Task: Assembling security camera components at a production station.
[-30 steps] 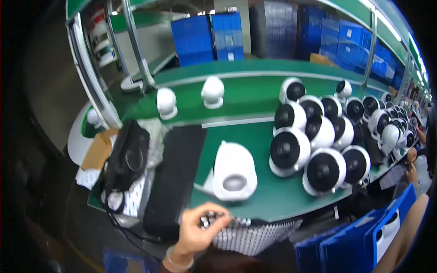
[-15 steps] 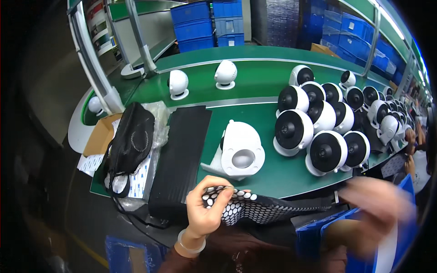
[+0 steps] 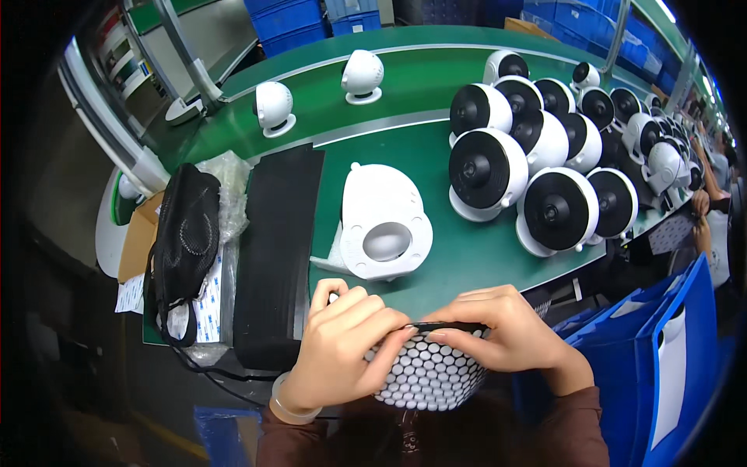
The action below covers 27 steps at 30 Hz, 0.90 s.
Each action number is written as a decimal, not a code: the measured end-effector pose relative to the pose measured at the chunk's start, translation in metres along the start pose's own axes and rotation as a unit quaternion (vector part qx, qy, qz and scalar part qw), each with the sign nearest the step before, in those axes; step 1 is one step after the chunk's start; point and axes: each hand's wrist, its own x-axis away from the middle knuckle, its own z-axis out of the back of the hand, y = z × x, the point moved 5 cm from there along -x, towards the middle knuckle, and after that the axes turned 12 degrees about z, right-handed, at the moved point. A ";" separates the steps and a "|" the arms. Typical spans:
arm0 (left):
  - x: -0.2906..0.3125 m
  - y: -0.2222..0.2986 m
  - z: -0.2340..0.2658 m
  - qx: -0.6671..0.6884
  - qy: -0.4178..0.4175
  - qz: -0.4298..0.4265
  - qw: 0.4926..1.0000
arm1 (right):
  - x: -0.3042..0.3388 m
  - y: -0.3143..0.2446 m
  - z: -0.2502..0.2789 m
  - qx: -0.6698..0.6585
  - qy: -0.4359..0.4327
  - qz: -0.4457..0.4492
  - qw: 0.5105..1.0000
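By the bench (image 3: pixel 467 261), left hand (image 3: pixel 342 346) and right hand (image 3: pixel 510 327) pinch dotted sheeting (image 3: pixel 430 375).

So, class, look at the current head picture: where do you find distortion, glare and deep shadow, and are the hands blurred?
Head view: the far metal edge bows and black swallows the corners; head view: a ceiling light glares upper right; head view: the lower centre sinks into shadow; head view: left hand, right hand and dotted sheet look fairly sharp.
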 end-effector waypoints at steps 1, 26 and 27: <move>-0.001 -0.004 -0.002 0.045 -0.009 0.017 0.999 | 0.000 0.000 -0.002 -0.003 0.004 -0.006 1.000; 0.007 -0.019 -0.021 -0.016 0.012 0.049 0.999 | -0.004 -0.003 -0.019 0.294 0.130 0.114 0.940; 0.008 -0.019 -0.020 -0.014 0.023 0.056 0.998 | -0.004 -0.004 -0.020 0.296 0.139 0.122 0.937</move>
